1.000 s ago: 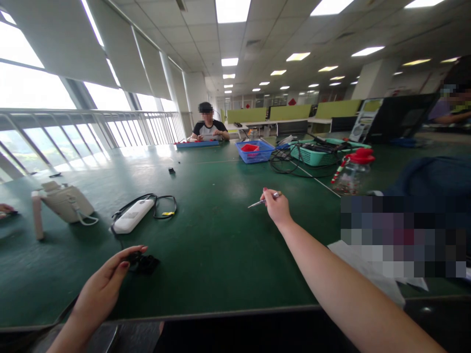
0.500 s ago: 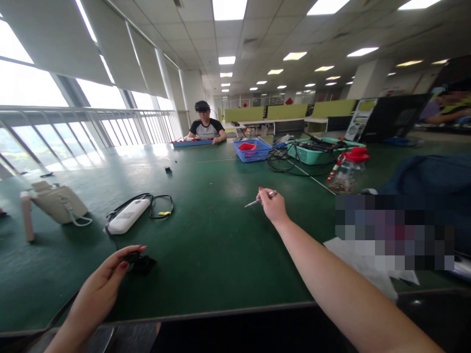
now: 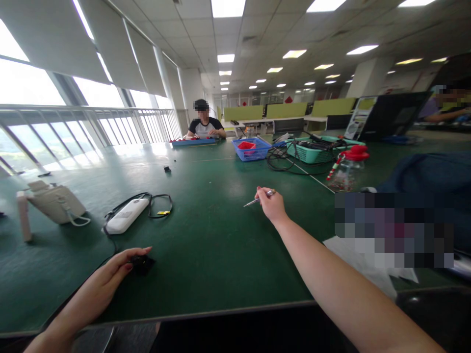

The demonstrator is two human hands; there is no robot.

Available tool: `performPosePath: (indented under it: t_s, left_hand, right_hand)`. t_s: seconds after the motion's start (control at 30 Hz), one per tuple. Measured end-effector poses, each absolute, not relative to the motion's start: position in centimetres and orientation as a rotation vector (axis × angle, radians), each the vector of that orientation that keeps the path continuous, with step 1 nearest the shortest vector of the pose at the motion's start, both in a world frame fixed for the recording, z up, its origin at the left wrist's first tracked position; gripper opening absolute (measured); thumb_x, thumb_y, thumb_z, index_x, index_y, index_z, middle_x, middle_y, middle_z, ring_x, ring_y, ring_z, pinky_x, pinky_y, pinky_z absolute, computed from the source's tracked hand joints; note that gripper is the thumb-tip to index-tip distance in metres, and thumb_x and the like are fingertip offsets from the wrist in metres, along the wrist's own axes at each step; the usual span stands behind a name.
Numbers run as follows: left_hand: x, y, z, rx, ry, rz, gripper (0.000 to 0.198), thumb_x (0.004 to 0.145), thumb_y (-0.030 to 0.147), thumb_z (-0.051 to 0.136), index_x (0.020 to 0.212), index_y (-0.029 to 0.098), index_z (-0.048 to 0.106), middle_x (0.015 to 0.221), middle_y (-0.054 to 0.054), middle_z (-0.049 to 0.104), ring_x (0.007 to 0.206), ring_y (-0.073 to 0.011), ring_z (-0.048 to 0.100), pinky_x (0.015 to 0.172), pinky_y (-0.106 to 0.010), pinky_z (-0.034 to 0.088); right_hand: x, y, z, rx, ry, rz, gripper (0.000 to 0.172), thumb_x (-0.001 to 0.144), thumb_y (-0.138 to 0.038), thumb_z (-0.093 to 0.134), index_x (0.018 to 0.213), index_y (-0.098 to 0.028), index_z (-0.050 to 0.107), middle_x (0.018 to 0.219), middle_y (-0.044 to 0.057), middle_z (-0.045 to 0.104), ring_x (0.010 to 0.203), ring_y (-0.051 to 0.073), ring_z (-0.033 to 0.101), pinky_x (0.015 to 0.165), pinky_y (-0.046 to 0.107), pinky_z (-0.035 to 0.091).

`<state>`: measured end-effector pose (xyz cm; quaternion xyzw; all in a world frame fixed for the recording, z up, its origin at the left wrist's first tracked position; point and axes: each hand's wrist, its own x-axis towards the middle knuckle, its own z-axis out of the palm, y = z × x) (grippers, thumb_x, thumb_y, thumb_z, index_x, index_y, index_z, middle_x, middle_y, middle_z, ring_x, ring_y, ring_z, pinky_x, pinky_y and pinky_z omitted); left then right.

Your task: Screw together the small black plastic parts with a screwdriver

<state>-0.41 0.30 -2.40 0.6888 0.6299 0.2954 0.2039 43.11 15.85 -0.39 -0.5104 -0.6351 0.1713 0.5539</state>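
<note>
At the lower left, my left hand (image 3: 116, 274) grips a small black object (image 3: 143, 264) between thumb and fingers, low over the green table (image 3: 206, 255). The object's details are too dark to make out. Toward the middle, my right hand (image 3: 271, 203) pinches a thin metal tool (image 3: 253, 201) like a screwdriver, its tip pointing left. Left of centre lies a white power bank-like box (image 3: 128, 215) with a black cable (image 3: 169, 198) beside it.
A beige device (image 3: 57, 203) stands at the left. Farther back are a blue basket (image 3: 252, 153), a green basket (image 3: 312, 154) with cables, and a red-lidded bottle (image 3: 348, 171). White paper (image 3: 364, 264) lies right, near my forearm. A person (image 3: 204, 125) sits across the table.
My left hand has shifted slightly, turning the black object a little. My right hand holds the tool nearly as before. The person across has moved a hand.
</note>
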Motion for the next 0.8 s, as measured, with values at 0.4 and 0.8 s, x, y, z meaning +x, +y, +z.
performPosePath:
  t_s: [0.4,0.8]
  left_hand:
    - [0.9,-0.2,-1.4,1.737,2.196,0.958,0.058,0.085,0.058,0.04,0.132,0.026,0.051,0.113,-0.006,0.073,0.112,-0.0263,0.064,0.099,-0.041,0.046]
    - [3.9,-0.3,-2.1,1.548,2.483,0.745,0.047,0.08,0.06,0.048,0.109,0.026,0.064,0.108,-0.008,0.074,0.103,-0.0313,0.067,0.08,-0.04,0.05]
  right_hand:
    - [43.1,15.8,-0.4,-1.221,-1.502,0.408,0.044,0.09,-0.048,0.045,0.06,-0.021,0.062,0.051,-0.001,0.052,0.052,0.015,0.051,0.056,0.027,0.036]
    - [43.1,15.8,-0.4,-1.215,-1.525,0.394,0.044,0.091,-0.047,0.044,0.06,-0.021,0.061,0.052,-0.001,0.054,0.052,0.015,0.052,0.056,0.027,0.036]
